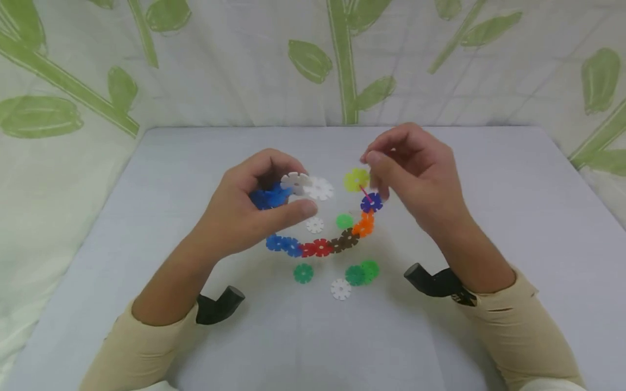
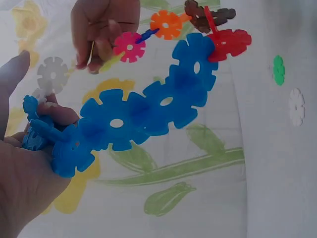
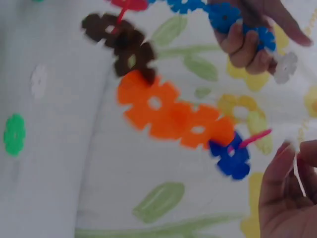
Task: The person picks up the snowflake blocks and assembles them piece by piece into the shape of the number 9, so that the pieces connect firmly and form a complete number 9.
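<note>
A curved chain of slotted plastic snowflake discs hangs in the air between the hands. My left hand (image 1: 249, 203) grips its blue discs (image 2: 116, 123), with thumb and fingers around them; white discs (image 1: 319, 188) stick out at that end. From there the chain runs through red discs (image 1: 320, 247), brown discs (image 1: 349, 239) and orange discs (image 3: 154, 103) to a dark blue disc (image 1: 371, 202), a pink disc (image 2: 130, 47) and a yellow disc (image 1: 356, 180). My right hand (image 1: 415, 171) is beside the yellow end, fingers loosely bent; nothing shows between thumb and forefinger.
Loose discs lie on the white table (image 1: 303, 336): a white disc (image 1: 340, 289), a green disc (image 1: 303, 273), overlapping green discs (image 1: 362, 272), another white disc (image 1: 315, 225) and a light green disc (image 1: 344, 221). Behind stands a curtain (image 1: 235, 70) with leaf prints. Black wrist mounts (image 1: 220, 305) are on both forearms.
</note>
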A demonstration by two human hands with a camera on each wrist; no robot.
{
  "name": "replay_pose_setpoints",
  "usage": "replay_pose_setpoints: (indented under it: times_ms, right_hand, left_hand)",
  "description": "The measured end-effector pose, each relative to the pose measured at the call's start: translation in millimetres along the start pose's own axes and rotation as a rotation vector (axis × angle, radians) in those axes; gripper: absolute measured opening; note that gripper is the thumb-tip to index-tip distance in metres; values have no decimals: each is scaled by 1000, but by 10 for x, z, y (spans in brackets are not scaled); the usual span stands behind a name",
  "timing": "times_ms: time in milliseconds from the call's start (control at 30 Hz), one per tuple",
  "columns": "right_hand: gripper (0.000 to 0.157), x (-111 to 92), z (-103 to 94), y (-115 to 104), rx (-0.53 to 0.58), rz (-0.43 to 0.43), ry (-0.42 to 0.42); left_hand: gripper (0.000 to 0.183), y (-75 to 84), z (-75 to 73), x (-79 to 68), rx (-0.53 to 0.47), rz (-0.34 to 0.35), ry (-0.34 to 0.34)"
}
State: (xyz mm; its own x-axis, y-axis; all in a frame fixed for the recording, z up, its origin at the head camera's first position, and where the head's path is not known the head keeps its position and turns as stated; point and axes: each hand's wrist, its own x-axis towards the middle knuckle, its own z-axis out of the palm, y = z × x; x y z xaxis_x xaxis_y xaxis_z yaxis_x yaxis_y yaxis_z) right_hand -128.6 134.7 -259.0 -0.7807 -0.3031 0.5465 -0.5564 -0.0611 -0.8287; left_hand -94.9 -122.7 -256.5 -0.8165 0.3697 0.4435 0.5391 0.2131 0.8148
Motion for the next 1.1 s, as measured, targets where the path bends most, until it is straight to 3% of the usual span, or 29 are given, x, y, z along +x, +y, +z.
replay_pose_setpoints:
  times_ms: [100, 233, 300, 400, 600, 767, 967, 1100]
  right_hand:
    - [17, 23, -62, 24, -189, -28, 32]
    - [25, 19, -68, 58, -263, 153, -129]
    - [21, 3, -43, 76, -266, 181, -189]
    - [12, -23, 1, 103, -226, 79, -186]
    - [9, -67, 65, 77, -222, -123, -145]
    - [8, -85, 98, 37, -245, -172, -165]
    - [11, -101, 105, 32, -261, -182, -161]
    - [10, -105, 113, 20, -281, -223, -144]
  left_hand:
    - [43, 7, -31, -6, 37, -23, 35]
    - [45, 0, -35, -8, 43, -23, 80]
    - [44, -9, -26, -5, 42, -17, 97]
    - [44, -28, -1, 7, 36, -3, 104]
    - [38, -75, 75, 30, -16, 51, 91]
    - [24, -88, 117, 33, -45, 86, 98]
    - [14, -79, 145, 21, -42, 39, 143]
    - [23, -87, 182, 14, -26, 34, 60]
